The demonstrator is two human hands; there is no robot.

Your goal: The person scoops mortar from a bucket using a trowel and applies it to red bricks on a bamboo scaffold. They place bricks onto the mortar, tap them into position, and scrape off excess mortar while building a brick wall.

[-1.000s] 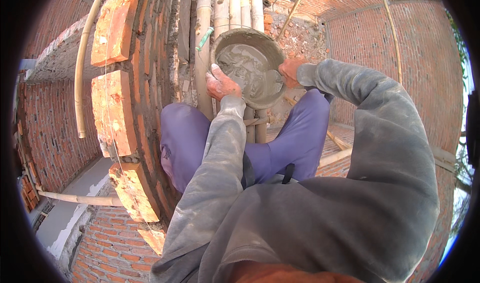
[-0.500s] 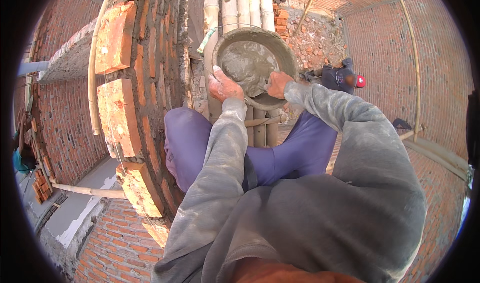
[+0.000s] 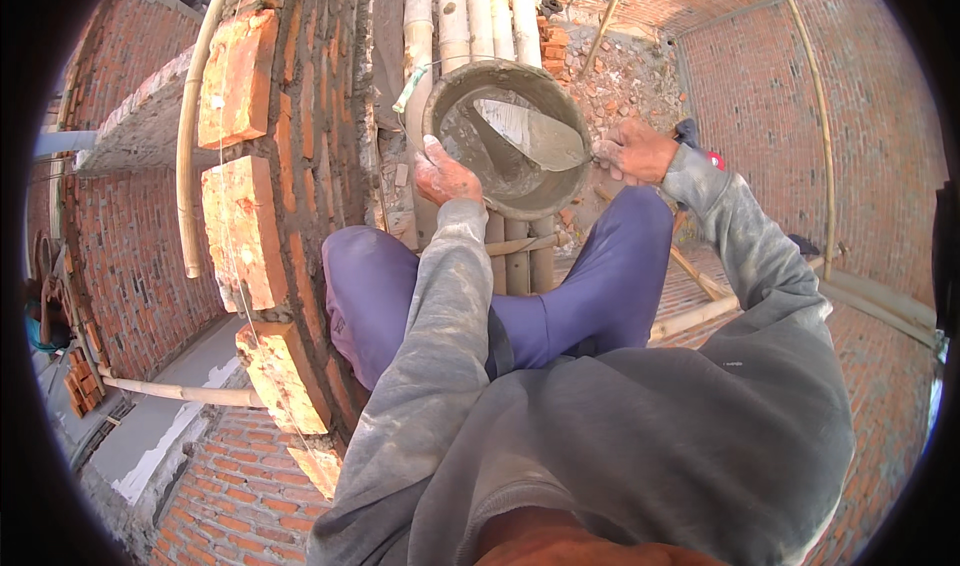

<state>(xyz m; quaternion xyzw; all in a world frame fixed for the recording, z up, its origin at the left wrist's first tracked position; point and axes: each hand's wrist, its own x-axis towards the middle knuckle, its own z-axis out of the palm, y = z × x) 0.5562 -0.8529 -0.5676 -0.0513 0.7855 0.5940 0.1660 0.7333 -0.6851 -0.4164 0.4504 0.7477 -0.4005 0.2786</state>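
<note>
The left hand (image 3: pixel 445 176) grips the near rim of a round bucket (image 3: pixel 540 191), with the fingers (image 3: pixel 432 156) curled over the edge and clamped on it; the fingertips go inside the rim and the thumb is not clearly seen. The bucket is tilted, so its open mouth faces up toward the camera, and grey wet mortar (image 3: pixel 500 161) lies inside, just beyond these fingers. The right hand (image 3: pixel 635 151) is at the other side of the bucket, just outside its rim, and its fingers (image 3: pixel 612 154) are closed around the handle of a trowel (image 3: pixel 535 131). The flat blade of the trowel reaches from these fingers into the bucket and lies on the mortar. The bucket rests on some pale bamboo poles (image 3: pixel 470 26), which run away from the fingers toward the top of the picture. To the left of the left fingers is a brick wall (image 3: pixel 265 166), seen from above, with a thin string (image 3: pixel 228 216) along its top bricks. Below both hands are the knees of the person in purple trousers (image 3: pixel 590 276), and both arms are in grey sleeves (image 3: pixel 440 306) with dust on them.
</note>
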